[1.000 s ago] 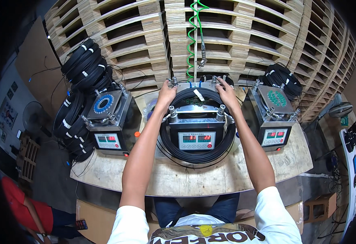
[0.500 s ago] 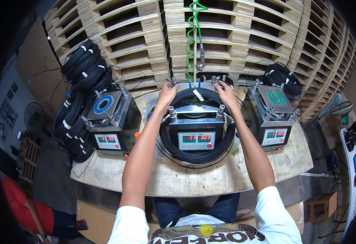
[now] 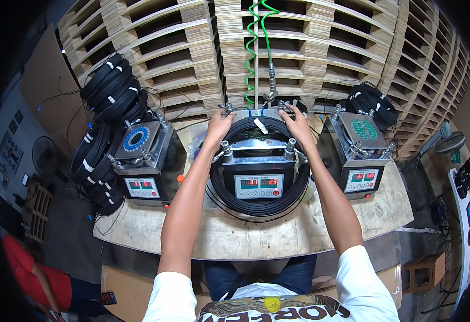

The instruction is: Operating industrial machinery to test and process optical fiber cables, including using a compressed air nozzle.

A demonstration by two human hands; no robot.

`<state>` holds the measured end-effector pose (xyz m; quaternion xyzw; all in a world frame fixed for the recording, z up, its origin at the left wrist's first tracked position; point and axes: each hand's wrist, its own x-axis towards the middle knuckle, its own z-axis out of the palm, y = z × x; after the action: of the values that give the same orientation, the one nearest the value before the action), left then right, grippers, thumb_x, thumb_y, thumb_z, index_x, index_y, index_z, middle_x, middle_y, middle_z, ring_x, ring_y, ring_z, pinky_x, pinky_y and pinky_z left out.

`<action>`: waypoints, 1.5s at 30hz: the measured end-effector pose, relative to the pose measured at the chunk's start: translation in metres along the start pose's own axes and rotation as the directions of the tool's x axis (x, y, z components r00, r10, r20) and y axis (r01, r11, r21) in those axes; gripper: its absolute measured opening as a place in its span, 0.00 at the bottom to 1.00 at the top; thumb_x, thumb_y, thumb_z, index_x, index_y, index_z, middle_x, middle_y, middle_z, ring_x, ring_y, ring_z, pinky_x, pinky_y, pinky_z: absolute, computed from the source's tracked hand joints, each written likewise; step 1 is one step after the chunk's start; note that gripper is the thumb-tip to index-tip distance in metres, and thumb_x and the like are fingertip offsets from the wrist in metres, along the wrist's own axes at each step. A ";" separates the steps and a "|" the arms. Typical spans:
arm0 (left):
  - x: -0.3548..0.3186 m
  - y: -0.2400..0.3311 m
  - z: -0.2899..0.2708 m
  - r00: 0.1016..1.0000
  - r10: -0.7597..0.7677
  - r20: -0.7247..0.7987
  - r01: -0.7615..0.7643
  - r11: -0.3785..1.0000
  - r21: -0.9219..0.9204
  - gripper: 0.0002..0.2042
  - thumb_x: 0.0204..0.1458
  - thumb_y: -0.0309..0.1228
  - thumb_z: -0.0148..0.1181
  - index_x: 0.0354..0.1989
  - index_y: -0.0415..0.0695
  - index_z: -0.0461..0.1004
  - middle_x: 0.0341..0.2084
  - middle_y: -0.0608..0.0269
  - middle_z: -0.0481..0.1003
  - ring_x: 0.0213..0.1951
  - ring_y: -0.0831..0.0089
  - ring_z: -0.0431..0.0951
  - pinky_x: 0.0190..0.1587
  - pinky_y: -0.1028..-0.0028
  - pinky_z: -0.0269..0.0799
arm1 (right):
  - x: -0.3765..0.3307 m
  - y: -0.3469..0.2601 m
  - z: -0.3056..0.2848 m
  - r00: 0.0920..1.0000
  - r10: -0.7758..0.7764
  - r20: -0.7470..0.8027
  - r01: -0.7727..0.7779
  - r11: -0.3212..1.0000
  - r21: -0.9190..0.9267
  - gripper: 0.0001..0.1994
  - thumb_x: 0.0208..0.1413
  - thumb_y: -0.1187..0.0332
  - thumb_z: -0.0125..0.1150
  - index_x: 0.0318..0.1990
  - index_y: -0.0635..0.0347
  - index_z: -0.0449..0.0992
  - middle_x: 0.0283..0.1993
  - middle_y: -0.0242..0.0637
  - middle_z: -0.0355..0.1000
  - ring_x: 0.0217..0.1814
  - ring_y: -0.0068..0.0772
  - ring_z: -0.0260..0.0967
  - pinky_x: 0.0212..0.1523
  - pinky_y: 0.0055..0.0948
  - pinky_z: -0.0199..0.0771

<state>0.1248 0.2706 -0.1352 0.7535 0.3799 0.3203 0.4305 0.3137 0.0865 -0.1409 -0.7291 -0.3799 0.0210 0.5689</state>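
Both my arms reach forward around the middle machine (image 3: 256, 166), a dark box with a lit red display. My left hand (image 3: 220, 127) is closed on a wing nut (image 3: 225, 109) at its rear left metal post. At the rear right post my right hand (image 3: 297, 127) is likewise closed on a wing nut (image 3: 284, 106); its fingertips are small and partly hidden. A black cable coil (image 3: 229, 201) with a white tag (image 3: 261, 126) hangs around the machine. Two front clamp posts show at the near side of its metal top plate (image 3: 257, 144).
Similar machines stand left (image 3: 141, 166) with a blue ring and right (image 3: 359, 155) with green pieces. Black cable coils (image 3: 114, 91) are piled at the left, another coil (image 3: 373, 107) behind right. A green air hose (image 3: 267, 40) hangs before wooden pallets (image 3: 165, 32). A person in red (image 3: 31, 273) is lower left.
The metal fitting on the green hose has swung slightly right and down. My right hand has shifted slightly left at its post; my left hand stays nearly in place.
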 end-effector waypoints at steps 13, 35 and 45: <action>0.001 -0.001 0.002 0.997 -0.028 -0.069 0.032 0.998 0.050 0.34 0.54 0.45 0.60 0.64 0.36 0.62 0.57 0.38 0.71 0.60 0.51 0.70 0.62 0.64 0.63 | 0.001 0.002 -0.003 0.998 0.011 0.061 -0.011 1.000 -0.008 0.30 0.55 0.48 0.61 0.56 0.65 0.74 0.53 0.58 0.74 0.58 0.50 0.72 0.59 0.35 0.67; 0.002 -0.008 0.000 0.999 -0.032 -0.043 0.031 0.999 -0.019 0.34 0.55 0.44 0.61 0.65 0.34 0.61 0.57 0.38 0.70 0.61 0.52 0.70 0.62 0.65 0.62 | 0.004 0.009 0.004 0.993 0.022 0.115 -0.035 0.993 0.114 0.28 0.57 0.52 0.59 0.60 0.63 0.71 0.58 0.55 0.72 0.62 0.50 0.69 0.63 0.35 0.64; -0.001 -0.002 0.001 1.000 -0.030 -0.007 0.030 0.998 -0.056 0.33 0.56 0.45 0.59 0.64 0.34 0.63 0.56 0.38 0.71 0.60 0.52 0.71 0.62 0.65 0.62 | 0.005 0.010 0.003 0.998 0.036 0.042 -0.035 0.999 -0.021 0.26 0.56 0.52 0.59 0.55 0.63 0.75 0.54 0.54 0.75 0.57 0.51 0.72 0.58 0.36 0.68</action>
<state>0.1241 0.2700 -0.1375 0.7341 0.3839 0.3273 0.4545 0.3216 0.0913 -0.1487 -0.7409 -0.3790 0.0428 0.5529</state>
